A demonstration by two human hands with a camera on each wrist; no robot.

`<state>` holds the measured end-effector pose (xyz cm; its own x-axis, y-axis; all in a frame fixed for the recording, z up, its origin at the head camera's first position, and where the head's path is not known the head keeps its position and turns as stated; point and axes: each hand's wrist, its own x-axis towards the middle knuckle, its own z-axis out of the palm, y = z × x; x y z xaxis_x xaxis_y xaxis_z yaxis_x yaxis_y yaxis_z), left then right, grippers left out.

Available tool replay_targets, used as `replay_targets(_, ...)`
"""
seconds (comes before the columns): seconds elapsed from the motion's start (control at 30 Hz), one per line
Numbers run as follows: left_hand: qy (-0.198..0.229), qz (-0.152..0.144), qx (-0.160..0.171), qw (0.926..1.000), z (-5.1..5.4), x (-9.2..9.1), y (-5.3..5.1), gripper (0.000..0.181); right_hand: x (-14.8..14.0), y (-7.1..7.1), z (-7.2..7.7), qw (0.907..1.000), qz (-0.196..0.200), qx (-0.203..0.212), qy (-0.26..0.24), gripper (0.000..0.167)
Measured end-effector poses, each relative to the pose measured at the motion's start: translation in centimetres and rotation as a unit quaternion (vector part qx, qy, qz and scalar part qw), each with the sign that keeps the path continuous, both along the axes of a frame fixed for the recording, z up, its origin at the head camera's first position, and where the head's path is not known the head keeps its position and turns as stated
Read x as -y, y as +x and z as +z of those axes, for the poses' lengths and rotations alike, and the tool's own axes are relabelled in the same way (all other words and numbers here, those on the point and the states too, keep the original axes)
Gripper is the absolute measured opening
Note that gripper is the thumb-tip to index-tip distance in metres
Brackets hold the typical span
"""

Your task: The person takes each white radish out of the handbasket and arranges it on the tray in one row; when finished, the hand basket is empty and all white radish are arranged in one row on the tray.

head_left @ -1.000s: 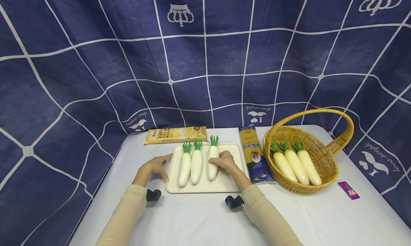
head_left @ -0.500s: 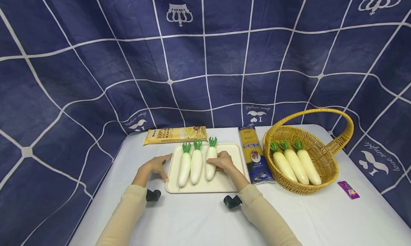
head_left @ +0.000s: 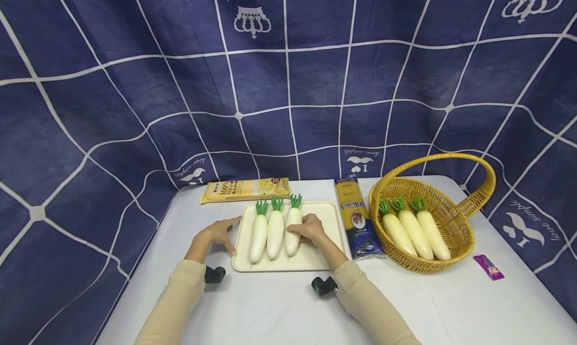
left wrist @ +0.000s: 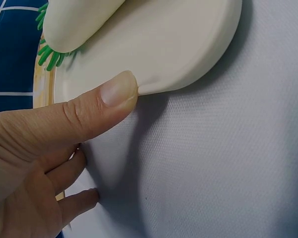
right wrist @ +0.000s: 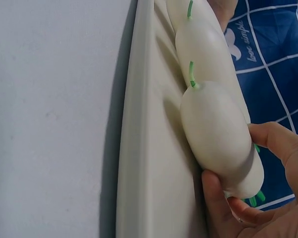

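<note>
Three white radishes with green tops lie side by side in a cream tray (head_left: 333,230). My right hand (head_left: 311,229) grips the rightmost white radish (head_left: 293,216) from its right side; in the right wrist view, thumb and fingers sit on either side of that radish (right wrist: 216,126). Left of it are the middle radish (head_left: 275,235) and the left radish (head_left: 259,237). My left hand (head_left: 218,233) is at the tray's left edge. Its thumb (left wrist: 116,94) touches the rim in the left wrist view, with the other fingers spread loosely and holding nothing.
A wicker basket (head_left: 466,235) with a tall handle holds three more radishes at the right. Between it and the tray lies a blue-and-yellow pasta packet (head_left: 356,217). Another yellow packet (head_left: 245,189) lies behind the tray, and a small purple sachet (head_left: 489,267) right of the basket.
My right hand has shifted the rightmost radish left and slightly toward me, narrowing the gap to the middle one. The left hand has stayed at the tray's edge.
</note>
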<state>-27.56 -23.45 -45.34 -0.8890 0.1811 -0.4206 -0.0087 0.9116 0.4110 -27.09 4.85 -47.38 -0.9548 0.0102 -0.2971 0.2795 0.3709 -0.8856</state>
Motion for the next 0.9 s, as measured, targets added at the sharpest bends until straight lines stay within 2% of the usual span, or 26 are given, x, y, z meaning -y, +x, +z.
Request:
replay_targets(0.47, 0.001, -0.01, -0.007, 0.9999, -0.05, 0.14, 0.0, 0.119, 0.45, 0.4, -0.23, 0.9999, 0.006, -0.012, -0.005, 0.043)
replay_targets(0.73, -0.001, -0.018, -0.009, 0.9998, 0.3, 0.04, 0.14, 0.118, 0.49, 0.63, -0.09, 0.9999, 0.012, 0.0, -0.005, 0.045)
replay_targets(0.8, 0.001, -0.017, -0.008, 0.9998, 0.33, 0.02, 0.12, 0.117, 0.43, 0.68, -0.05, 0.9999, 0.014, -0.002, -0.007, 0.046)
replay_targets(0.9, 0.002, -0.018, -0.008, 0.9998, 0.3, 0.01, 0.13, 0.117, 0.19, 0.77, 0.07, 0.9999, 0.013, -0.001, -0.009, 0.056)
